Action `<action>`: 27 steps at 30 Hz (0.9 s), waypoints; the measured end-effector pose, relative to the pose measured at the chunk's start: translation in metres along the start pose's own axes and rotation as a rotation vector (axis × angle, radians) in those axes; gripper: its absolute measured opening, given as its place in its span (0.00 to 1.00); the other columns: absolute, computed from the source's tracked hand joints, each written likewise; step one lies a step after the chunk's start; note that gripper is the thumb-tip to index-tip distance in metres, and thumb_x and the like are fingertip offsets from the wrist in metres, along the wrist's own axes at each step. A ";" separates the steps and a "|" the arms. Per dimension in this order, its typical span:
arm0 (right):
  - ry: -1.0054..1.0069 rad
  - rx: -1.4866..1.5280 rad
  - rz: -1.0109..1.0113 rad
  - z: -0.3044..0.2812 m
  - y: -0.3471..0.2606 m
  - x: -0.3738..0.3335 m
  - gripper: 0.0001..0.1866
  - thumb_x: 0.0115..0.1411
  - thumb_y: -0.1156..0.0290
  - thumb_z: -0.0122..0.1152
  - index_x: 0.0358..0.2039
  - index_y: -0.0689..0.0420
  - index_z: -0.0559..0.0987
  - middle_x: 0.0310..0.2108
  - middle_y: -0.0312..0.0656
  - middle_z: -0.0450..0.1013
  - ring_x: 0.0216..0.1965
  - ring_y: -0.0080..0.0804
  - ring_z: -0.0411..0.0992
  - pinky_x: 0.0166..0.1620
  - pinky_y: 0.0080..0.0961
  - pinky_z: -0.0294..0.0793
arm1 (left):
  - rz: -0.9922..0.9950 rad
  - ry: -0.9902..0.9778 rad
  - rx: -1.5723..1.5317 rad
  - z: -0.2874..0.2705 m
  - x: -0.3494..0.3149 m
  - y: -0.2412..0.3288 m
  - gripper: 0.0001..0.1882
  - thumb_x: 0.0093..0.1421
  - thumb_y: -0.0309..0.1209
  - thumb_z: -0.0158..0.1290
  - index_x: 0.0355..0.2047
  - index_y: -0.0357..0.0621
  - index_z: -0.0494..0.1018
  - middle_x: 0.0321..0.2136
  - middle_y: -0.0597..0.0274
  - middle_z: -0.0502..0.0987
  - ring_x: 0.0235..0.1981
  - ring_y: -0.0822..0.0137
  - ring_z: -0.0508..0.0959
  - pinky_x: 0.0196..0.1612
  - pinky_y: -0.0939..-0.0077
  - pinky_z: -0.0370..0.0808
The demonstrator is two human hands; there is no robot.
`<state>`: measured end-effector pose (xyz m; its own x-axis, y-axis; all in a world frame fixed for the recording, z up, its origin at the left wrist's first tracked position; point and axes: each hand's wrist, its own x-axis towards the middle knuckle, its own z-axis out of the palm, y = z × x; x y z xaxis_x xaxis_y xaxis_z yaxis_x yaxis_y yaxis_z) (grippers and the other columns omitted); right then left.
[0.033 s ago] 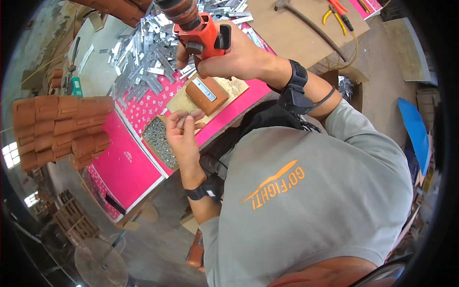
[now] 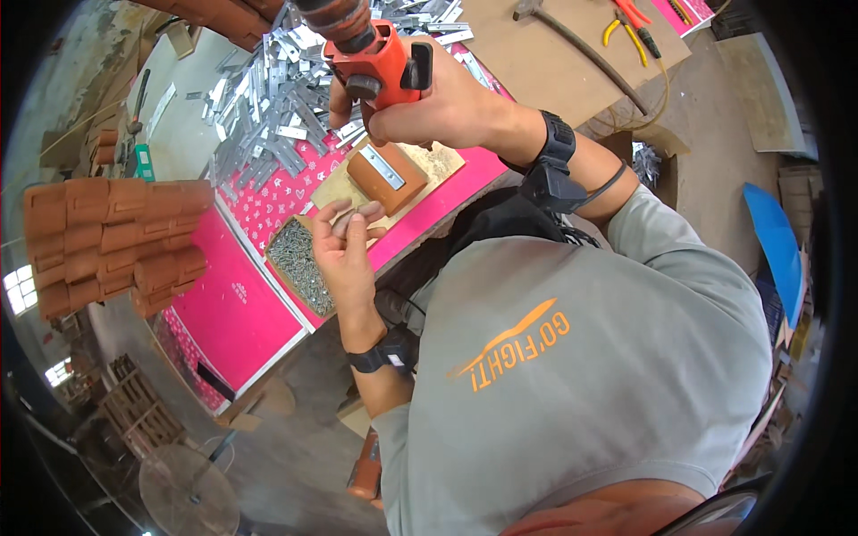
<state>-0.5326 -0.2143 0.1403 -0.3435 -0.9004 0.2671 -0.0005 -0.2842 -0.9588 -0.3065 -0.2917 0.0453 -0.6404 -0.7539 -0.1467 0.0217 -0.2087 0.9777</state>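
Note:
A red power drill (image 2: 380, 67) is gripped in my right hand (image 2: 438, 107), its dark front end running out of the top of the picture. Just below the drill, a reddish-brown curved piece (image 2: 407, 183) carries a flat metal strip (image 2: 382, 167) along its top. It rests on a pale board (image 2: 438, 165) on the pink table. Close to the piece's near left end, my left hand (image 2: 344, 246) has thumb and fingers pinched together; whatever they hold is too small to make out. A box of small screws (image 2: 299, 263) stands just left of that hand.
Loose metal strips (image 2: 277, 116) pile up at the back of the table. Stacked brown pieces (image 2: 116, 237) stand at the left. A hammer (image 2: 581, 49) and yellow-handled pliers (image 2: 626, 40) lie on brown board at the far right. A pallet (image 2: 143, 406) sits on the floor, lower left.

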 end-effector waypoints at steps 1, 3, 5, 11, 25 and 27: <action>0.002 -0.003 -0.001 0.000 -0.004 0.000 0.16 0.48 0.81 0.61 0.40 0.63 0.79 0.33 0.37 0.79 0.33 0.19 0.74 0.38 0.21 0.75 | 0.004 -0.023 0.062 0.007 0.001 0.002 0.09 0.68 0.25 0.49 0.47 0.35 0.69 0.41 0.46 0.81 0.43 0.59 0.82 0.38 0.74 0.81; -0.015 0.057 0.029 0.003 -0.010 0.003 0.13 0.48 0.81 0.60 0.37 0.63 0.79 0.32 0.38 0.79 0.30 0.19 0.73 0.35 0.21 0.74 | 0.018 -0.044 0.079 0.007 0.003 -0.002 0.11 0.68 0.25 0.48 0.48 0.34 0.68 0.42 0.46 0.80 0.44 0.58 0.82 0.39 0.73 0.82; -0.012 0.075 0.014 0.006 -0.008 0.005 0.13 0.48 0.80 0.59 0.36 0.63 0.79 0.32 0.38 0.79 0.29 0.19 0.73 0.33 0.20 0.74 | 0.031 -0.069 0.095 0.009 0.005 -0.005 0.12 0.69 0.26 0.47 0.50 0.33 0.68 0.44 0.45 0.80 0.46 0.58 0.81 0.40 0.73 0.82; 0.022 0.191 -0.098 0.019 -0.003 0.010 0.13 0.48 0.79 0.58 0.37 0.62 0.78 0.31 0.39 0.78 0.26 0.21 0.74 0.29 0.21 0.74 | 0.079 -0.066 0.044 0.026 0.005 -0.011 0.11 0.69 0.27 0.49 0.48 0.32 0.68 0.46 0.46 0.79 0.47 0.59 0.81 0.40 0.72 0.83; 0.023 0.314 -0.022 0.036 -0.001 0.008 0.17 0.45 0.80 0.60 0.39 0.61 0.76 0.31 0.39 0.79 0.25 0.20 0.75 0.26 0.19 0.74 | 0.148 0.137 0.128 0.037 0.000 -0.023 0.08 0.61 0.25 0.61 0.39 0.32 0.80 0.32 0.63 0.82 0.33 0.78 0.77 0.38 0.84 0.73; 0.041 0.301 0.012 0.035 -0.001 0.007 0.16 0.44 0.80 0.60 0.37 0.61 0.77 0.31 0.38 0.79 0.25 0.19 0.75 0.25 0.18 0.73 | 0.152 0.137 0.104 0.038 -0.001 -0.024 0.08 0.61 0.25 0.61 0.39 0.32 0.80 0.32 0.63 0.82 0.33 0.78 0.77 0.38 0.84 0.73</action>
<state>-0.5018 -0.2318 0.1466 -0.3794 -0.8920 0.2457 0.2800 -0.3638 -0.8884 -0.3361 -0.2625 0.0277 -0.5250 -0.8511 -0.0082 0.0261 -0.0257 0.9993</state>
